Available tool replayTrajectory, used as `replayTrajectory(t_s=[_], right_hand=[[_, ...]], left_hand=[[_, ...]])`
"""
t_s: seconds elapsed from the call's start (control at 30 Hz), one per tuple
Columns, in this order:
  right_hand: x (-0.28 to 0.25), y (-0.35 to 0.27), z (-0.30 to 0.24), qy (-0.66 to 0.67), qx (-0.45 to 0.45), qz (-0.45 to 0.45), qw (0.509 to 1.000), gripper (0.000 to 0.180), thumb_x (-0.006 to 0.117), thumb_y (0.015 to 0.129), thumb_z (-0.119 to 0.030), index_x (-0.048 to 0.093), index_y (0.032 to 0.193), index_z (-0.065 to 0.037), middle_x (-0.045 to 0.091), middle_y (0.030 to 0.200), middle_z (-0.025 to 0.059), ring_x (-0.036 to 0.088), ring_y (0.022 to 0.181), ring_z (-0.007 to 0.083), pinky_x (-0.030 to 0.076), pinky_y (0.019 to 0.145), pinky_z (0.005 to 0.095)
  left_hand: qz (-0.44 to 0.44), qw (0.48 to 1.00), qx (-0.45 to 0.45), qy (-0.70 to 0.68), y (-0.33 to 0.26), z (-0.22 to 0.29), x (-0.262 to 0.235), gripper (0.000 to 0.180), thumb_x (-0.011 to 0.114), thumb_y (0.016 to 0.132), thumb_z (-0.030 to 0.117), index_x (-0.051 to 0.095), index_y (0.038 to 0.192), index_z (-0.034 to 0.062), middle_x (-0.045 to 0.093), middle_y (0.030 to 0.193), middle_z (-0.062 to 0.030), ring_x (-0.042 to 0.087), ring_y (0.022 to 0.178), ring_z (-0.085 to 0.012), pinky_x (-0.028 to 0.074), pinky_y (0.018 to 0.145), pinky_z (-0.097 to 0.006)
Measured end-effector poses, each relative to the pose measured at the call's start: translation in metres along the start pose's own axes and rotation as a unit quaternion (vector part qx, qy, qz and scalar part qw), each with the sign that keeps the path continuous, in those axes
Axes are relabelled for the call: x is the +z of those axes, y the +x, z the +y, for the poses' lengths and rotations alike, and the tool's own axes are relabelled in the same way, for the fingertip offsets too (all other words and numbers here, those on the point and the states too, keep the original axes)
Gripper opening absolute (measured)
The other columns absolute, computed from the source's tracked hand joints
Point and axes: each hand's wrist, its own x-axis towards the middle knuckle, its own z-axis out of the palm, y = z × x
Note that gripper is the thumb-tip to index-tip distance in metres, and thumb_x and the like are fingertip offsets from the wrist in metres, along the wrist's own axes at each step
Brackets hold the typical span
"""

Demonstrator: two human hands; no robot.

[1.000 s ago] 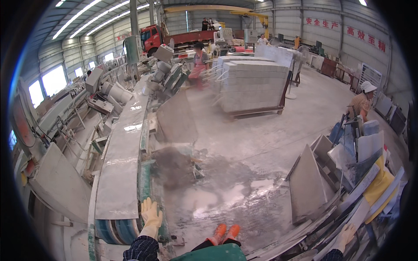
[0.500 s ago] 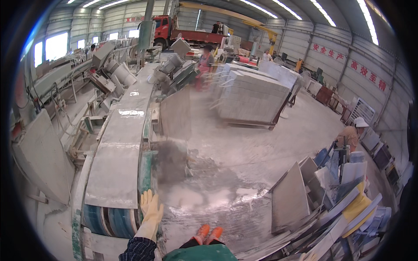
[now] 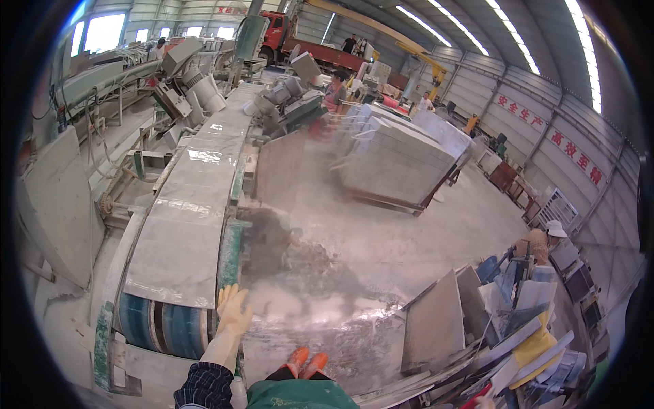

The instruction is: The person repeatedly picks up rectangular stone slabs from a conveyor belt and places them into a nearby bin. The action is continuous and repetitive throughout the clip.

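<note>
My left hand [image 3: 233, 315], in a pale yellow rubber glove, rests at the right side of a roller conveyor. Its stretched fingers lie on the green side rail [image 3: 232, 262], close to the near right corner of a wet grey stone slab [image 3: 178, 249]. Nothing shows in its grasp. The slab lies flat, its near edge above blue rollers [image 3: 182, 330]. More slabs [image 3: 204, 160] lie end to end behind it. At the lower right rim, a small blurred pale patch appears to be part of my right hand [image 3: 486, 403]; its fingers cannot be made out.
Leaning slabs [image 3: 430, 320] and a heap of stone offcuts [image 3: 528, 365] stand at the right. A rack of stacked pale blocks [image 3: 398, 153] is beyond the wet floor [image 3: 320, 300]. Machine motors [image 3: 283, 92] flank the conveyor. A person in a white hat [image 3: 538, 244] bends at far right.
The view has turned and tilted, so the surroundings sit differently in the picture. My left hand stays at the rail, its fingers now closer together and angled toward the slab's corner.
</note>
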Motion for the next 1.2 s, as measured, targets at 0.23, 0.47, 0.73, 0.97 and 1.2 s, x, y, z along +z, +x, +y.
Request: replayTrajectory(t_s=[0.23, 0.47, 0.73, 0.97, 1.2], right_hand=[[0.058, 0.04, -0.045, 0.122, 0.117, -0.013, 0.986, 0.076, 0.074, 0.07, -0.049, 0.052, 0.137, -0.022, 0.053, 0.11, 0.0003, 0.046, 0.083, 0.0203, 0.043, 0.073, 0.0362], [0.218, -0.05, -0.095, 0.106, 0.031, -0.469, 0.876, 0.067, 0.068, 0.074, -0.003, 0.052, 0.138, -0.011, 0.066, 0.111, 0.005, 0.059, 0.083, 0.0096, 0.049, 0.066, 0.0247], [0.316, -0.266, -0.137, -0.092, -0.592, -0.694, 0.4, 0.073, 0.081, 0.063, -0.028, 0.059, 0.13, -0.015, 0.058, 0.131, 0.0109, 0.053, 0.122, 0.0283, 0.045, 0.099, 0.0448], [0.374, -0.312, -0.113, -0.07, -0.663, -0.664, 0.339, 0.066, 0.074, 0.074, -0.043, 0.057, 0.133, -0.018, 0.046, 0.144, 0.0201, 0.036, 0.136, 0.0441, 0.026, 0.115, 0.0522], [0.378, -0.089, -0.024, -0.218, -0.493, -0.594, 0.597, 0.059, 0.078, 0.077, -0.028, 0.059, 0.129, -0.006, 0.057, 0.13, 0.0169, 0.051, 0.125, 0.0318, 0.04, 0.106, 0.0403]], left_hand=[[0.112, 0.893, -0.155, -0.408, 0.002, 0.041, 0.034, 0.034, 0.06, 0.093, 0.01, 0.059, 0.125, -0.0018, 0.062, 0.125, -0.0133, 0.058, 0.118, -0.0216, 0.043, 0.103, -0.033], [-0.255, 0.665, -0.284, -0.642, -0.04, 0.163, 0.007, 0.05, 0.059, 0.098, 0.028, 0.043, 0.141, 0.008, 0.055, 0.134, -0.0134, 0.059, 0.119, -0.0277, 0.054, 0.095, -0.039], [0.04, 0.656, -0.395, -0.642, -0.057, 0.157, -0.069, 0.045, 0.058, 0.096, 0.015, 0.042, 0.138, 0.0101, 0.054, 0.133, -0.0122, 0.051, 0.126, -0.0318, 0.048, 0.102, -0.047], [0.334, 0.596, -0.368, -0.631, -0.091, 0.016, -0.118, 0.048, 0.044, 0.097, 0.0, 0.038, 0.142, 0.0163, 0.051, 0.137, -0.0099, 0.054, 0.122, -0.029, 0.05, 0.1, -0.049], [0.362, 0.6, -0.378, -0.605, -0.104, -0.069, -0.121, 0.059, 0.049, 0.092, -0.003, 0.034, 0.146, 0.0154, 0.047, 0.139, -0.0165, 0.05, 0.124, -0.0365, 0.048, 0.097, -0.054]])
